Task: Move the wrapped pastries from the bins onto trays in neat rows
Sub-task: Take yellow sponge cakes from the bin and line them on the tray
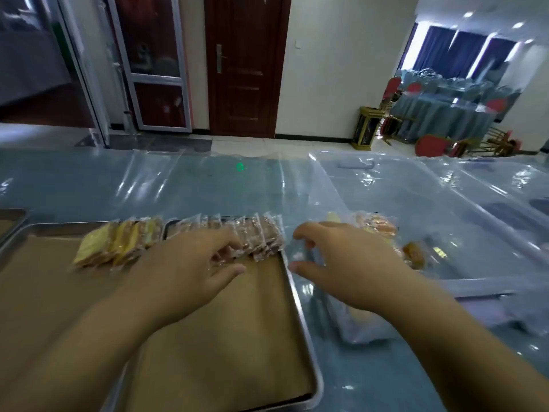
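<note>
- The sheet (89, 185) of clear plastic covers the table, with a wide strip of it behind the trays.
- At the far left edge only a corner of an end tray (12, 217) shows.
- The left tray (44, 228) is lined with brown paper. Yellow pastries (118, 243) lean in a short row at its far right corner, and the paper stretches wide in front of them.
- The right tray (300, 307) sits just beside it, also papered. Brown pastries (255, 236) stand side by side along its far edge, the last one right up against the right rim. A broad run of paper lies between that row and the near rim.
- The left hand (190, 263) reaches over the right tray. Its fingers are stretched out with the tips on the brown row and the thumb splayed apart, gripping nothing.
- The right hand (335, 263) hangs just past the tray's right rim, above the sheet. Its fingers are curled and the thumb held apart around a blur of clear wrap, and I cannot tell whether it grips anything.
- A clear bag (356, 325) lies under that wrist, between the tray rim and the bin. Its contents are too blurred to make out.
- The bin (460, 242) is clear plastic. Loose pastries (383, 226) lie near its left wall, close to the right hand.
- A second bin (511, 176) stands just beside it at the right edge.
</note>
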`<state>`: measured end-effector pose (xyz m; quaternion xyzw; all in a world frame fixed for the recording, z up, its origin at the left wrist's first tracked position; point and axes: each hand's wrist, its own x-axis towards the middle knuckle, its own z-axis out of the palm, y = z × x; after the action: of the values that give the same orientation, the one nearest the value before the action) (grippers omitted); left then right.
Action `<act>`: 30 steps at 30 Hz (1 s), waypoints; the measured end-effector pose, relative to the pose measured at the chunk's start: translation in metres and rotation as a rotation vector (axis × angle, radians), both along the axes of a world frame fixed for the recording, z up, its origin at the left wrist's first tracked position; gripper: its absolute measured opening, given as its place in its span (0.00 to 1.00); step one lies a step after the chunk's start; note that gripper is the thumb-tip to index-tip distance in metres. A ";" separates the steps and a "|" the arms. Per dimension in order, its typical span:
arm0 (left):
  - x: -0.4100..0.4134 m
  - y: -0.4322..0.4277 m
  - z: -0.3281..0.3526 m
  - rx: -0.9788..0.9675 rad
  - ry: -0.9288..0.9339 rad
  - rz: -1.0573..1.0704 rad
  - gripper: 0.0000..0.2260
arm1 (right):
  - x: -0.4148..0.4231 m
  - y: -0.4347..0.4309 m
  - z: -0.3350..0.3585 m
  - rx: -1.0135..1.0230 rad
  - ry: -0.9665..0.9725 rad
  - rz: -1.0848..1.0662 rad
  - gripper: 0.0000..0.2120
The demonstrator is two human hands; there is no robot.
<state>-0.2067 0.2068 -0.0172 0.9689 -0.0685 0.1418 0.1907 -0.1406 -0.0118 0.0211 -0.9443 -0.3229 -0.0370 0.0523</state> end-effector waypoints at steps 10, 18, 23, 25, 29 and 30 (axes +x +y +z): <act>0.049 -0.091 0.039 0.044 -0.042 -0.105 0.13 | 0.064 -0.109 0.033 0.085 0.015 -0.117 0.21; 0.145 -0.139 0.040 0.096 -0.001 -0.262 0.14 | 0.158 -0.159 0.001 -0.109 0.155 -0.322 0.22; 0.207 -0.175 0.035 0.242 0.136 -0.301 0.12 | 0.221 -0.182 -0.029 -0.286 0.265 -0.347 0.23; 0.230 -0.187 0.029 0.341 0.198 -0.294 0.13 | 0.247 -0.186 -0.040 -0.362 0.281 -0.311 0.23; 0.266 -0.205 0.015 0.442 0.366 -0.245 0.13 | 0.289 -0.186 -0.065 -0.472 0.279 -0.196 0.24; 0.273 -0.209 0.010 0.465 0.419 -0.236 0.13 | 0.296 -0.185 -0.072 -0.479 0.278 -0.170 0.24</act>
<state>0.0667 -0.0022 -0.0067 0.9800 -0.1701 -0.1030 -0.0105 0.1552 -0.1970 -0.0509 -0.9494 -0.2318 0.1657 -0.1318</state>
